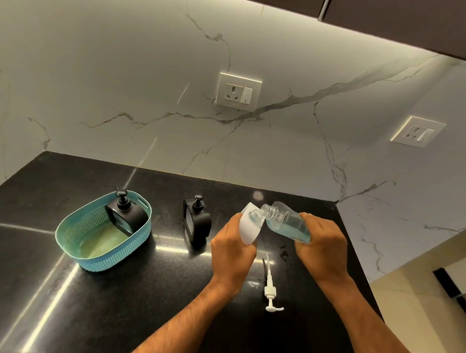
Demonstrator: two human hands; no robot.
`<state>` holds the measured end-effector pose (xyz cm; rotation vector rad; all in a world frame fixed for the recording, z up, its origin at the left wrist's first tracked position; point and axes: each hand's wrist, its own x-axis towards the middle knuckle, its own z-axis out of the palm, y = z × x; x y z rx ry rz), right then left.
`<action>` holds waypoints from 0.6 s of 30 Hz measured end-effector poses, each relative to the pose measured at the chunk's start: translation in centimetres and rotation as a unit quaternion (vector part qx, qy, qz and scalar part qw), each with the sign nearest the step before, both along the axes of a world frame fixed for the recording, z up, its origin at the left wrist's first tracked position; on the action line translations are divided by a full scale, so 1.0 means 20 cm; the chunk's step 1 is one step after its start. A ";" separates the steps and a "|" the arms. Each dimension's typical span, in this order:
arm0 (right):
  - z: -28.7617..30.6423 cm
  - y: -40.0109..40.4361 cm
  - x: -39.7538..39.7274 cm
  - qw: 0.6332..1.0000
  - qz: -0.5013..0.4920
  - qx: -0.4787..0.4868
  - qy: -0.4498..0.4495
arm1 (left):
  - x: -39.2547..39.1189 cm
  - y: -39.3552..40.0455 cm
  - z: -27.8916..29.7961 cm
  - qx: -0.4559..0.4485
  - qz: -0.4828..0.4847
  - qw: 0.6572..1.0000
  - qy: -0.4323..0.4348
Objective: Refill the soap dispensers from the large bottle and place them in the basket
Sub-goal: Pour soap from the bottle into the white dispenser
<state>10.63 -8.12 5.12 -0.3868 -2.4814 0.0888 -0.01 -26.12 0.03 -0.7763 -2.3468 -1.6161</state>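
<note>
A clear large bottle (287, 223) of blue soap, tilted neck to neck over a white dispenser (249, 228), sits above the counter's (72, 300) right edge. The right hand (321, 246) is wrapped around the bottle's base; the left hand (233, 251) is closed around the dispenser. Both look light, rigid and probably slippery, best held mid-body. Any soap stream is hard to make out. A white pump (270, 294) lies near the front edge.

No readable text, label or number anywhere.
</note>
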 end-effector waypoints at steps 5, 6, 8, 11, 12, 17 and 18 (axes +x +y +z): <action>0.00 0.02 -0.01 0.987 -0.003 -0.148 0.056 | -0.05 0.02 0.04 0.033 -0.026 0.999 -0.033; 0.01 0.03 -0.02 0.980 -0.007 -0.184 0.072 | -0.06 0.03 0.04 0.031 -0.041 0.998 -0.037; 0.01 0.07 -0.02 0.964 -0.015 -0.248 0.098 | -0.09 0.04 0.03 0.027 -0.073 0.996 -0.053; -0.02 0.16 -0.04 0.930 -0.019 -0.346 0.123 | -0.14 0.07 0.02 0.034 -0.111 0.988 -0.104; -0.04 0.20 -0.04 0.915 -0.021 -0.381 0.129 | -0.15 0.08 0.01 0.035 -0.122 0.985 -0.119; -0.10 0.38 -0.06 0.855 -0.002 -0.498 0.145 | -0.27 0.12 0.00 0.028 -0.165 0.972 -0.164; -0.11 0.41 -0.06 0.846 0.011 -0.514 0.143 | -0.29 0.12 0.00 0.023 -0.173 0.970 -0.172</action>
